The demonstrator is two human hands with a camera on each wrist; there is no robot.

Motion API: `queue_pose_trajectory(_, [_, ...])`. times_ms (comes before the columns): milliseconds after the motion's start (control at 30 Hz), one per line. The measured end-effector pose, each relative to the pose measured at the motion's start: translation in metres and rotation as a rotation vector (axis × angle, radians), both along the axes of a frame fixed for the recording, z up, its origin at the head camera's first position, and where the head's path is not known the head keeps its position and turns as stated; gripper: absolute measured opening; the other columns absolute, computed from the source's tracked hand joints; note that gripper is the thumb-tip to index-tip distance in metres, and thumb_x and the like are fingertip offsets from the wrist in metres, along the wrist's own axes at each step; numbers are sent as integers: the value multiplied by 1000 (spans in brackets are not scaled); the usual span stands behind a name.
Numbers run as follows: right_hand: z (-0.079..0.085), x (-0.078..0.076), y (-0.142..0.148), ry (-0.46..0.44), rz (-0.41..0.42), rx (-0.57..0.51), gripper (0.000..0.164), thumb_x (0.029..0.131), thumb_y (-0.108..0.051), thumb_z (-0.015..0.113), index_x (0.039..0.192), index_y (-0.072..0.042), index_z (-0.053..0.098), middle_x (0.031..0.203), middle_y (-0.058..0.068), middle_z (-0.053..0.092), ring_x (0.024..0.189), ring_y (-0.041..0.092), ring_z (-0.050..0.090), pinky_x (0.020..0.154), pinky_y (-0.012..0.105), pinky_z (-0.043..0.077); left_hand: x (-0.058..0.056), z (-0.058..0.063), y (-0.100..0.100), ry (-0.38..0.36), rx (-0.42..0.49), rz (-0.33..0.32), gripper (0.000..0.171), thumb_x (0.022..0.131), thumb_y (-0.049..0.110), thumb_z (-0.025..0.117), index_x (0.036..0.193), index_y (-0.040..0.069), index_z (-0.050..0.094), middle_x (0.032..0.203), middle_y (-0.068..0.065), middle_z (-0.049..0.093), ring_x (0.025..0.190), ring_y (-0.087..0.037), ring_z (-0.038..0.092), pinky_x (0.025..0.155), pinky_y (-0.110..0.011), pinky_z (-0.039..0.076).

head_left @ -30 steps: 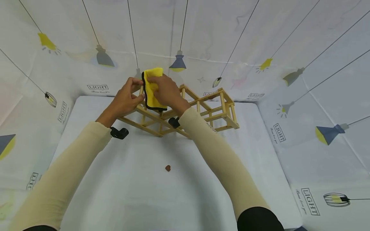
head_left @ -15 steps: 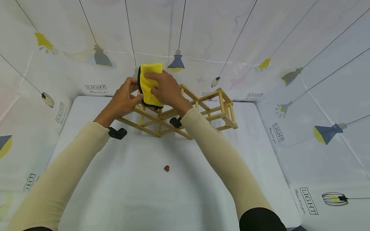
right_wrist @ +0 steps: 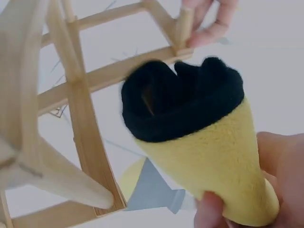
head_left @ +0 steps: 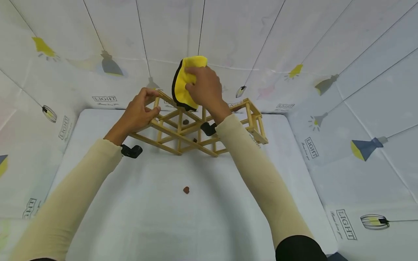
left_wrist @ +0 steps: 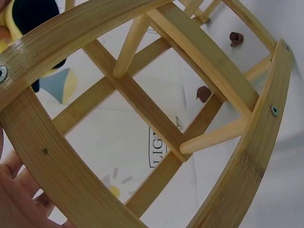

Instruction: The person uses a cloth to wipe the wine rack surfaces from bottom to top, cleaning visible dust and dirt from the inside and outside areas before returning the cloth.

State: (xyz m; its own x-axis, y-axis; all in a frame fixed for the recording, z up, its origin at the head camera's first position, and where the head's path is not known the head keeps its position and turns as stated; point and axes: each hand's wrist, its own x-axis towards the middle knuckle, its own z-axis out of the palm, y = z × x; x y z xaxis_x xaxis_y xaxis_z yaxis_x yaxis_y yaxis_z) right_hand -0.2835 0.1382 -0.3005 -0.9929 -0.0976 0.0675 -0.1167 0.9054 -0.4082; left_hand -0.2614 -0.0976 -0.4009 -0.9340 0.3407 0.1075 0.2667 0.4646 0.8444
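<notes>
A bamboo rack (head_left: 169, 133) of slats and round dowels stands at the back of the white table. My left hand (head_left: 138, 112) grips its left end by an upright dowel. In the left wrist view part of that hand (left_wrist: 19, 199) shows beside a slat of the rack (left_wrist: 204, 52). My right hand (head_left: 207, 88) pinches a yellow cloth (head_left: 183, 90) with black edging, raised above the rack's middle. Seen from the right wrist, the cloth (right_wrist: 204, 152) is bunched into a tube, its black edge apart from the slats.
A small brown piece (head_left: 186, 190) lies on the white table (head_left: 156, 217) in front of the rack. Two more dark pieces, one of them a brown lump (left_wrist: 235, 39), show through the rack's frame. A lamp-patterned sheet (head_left: 228, 29) rises behind and at both sides.
My right hand has lifted the cloth off the rack's left end and moved it up and to the right. The left hand stays at the left end.
</notes>
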Motion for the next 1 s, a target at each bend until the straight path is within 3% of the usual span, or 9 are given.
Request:
queue_pose_trajectory(100, [-2, 1, -5, -6, 42, -27, 56, 103, -19, 66, 156, -32, 55, 152, 5, 62, 123, 23, 63, 92, 38, 58, 1, 1, -3, -6, -5, 11, 50, 107, 21, 61, 150, 8, 39, 167, -8, 44, 159, -27, 37, 115, -57, 48])
queue_pose_trajectory(267, [-27, 4, -18, -210, 244, 135, 55, 105, -20, 66, 158, -24, 53, 155, 5, 60, 129, 24, 62, 98, 37, 57, 2, 1, -3, -18, -14, 14, 50, 107, 21, 61, 150, 9, 39, 168, -7, 45, 158, -28, 39, 112, -56, 49])
queue_pose_trajectory(400, [-34, 9, -16, -335, 271, 180, 48, 104, -25, 69, 150, -14, 61, 147, 5, 65, 121, 21, 64, 95, 33, 58, 1, 1, 0, -10, -18, 6, 51, 107, 22, 61, 151, 8, 38, 168, -8, 44, 158, -28, 38, 113, -56, 49])
queue_pose_trajectory(567, [-16, 15, -11, -209, 154, 112, 46, 102, -26, 69, 148, -21, 65, 147, 1, 67, 122, 22, 65, 91, 33, 61, 0, 1, -1, 5, -12, -2, 50, 107, 20, 60, 150, 6, 38, 166, -8, 45, 160, -28, 37, 115, -57, 48])
queue_pose_trajectory(700, [-27, 16, -16, -107, 121, 135, 52, 102, -15, 67, 152, -28, 61, 149, 1, 66, 122, 25, 67, 91, 38, 60, 0, 2, -3, 6, 0, 7, 50, 107, 20, 61, 149, 6, 39, 166, -9, 46, 159, -28, 37, 114, -57, 48])
queue_pose_trajectory(867, [-49, 13, -15, -182, 235, 184, 48, 101, -5, 64, 144, -24, 69, 131, 5, 74, 105, 24, 67, 81, 34, 58, 2, 0, -2, -7, -9, 18, 49, 107, 22, 62, 149, 9, 40, 169, -6, 44, 158, -28, 40, 111, -55, 49])
queue_pose_trajectory(1000, [-38, 10, -8, -257, 271, 95, 47, 94, -4, 72, 137, -23, 74, 136, 0, 74, 106, 20, 63, 81, 28, 55, 1, 0, 0, 3, -18, 12, 48, 107, 22, 61, 149, 9, 41, 169, -6, 44, 158, -28, 40, 111, -55, 50])
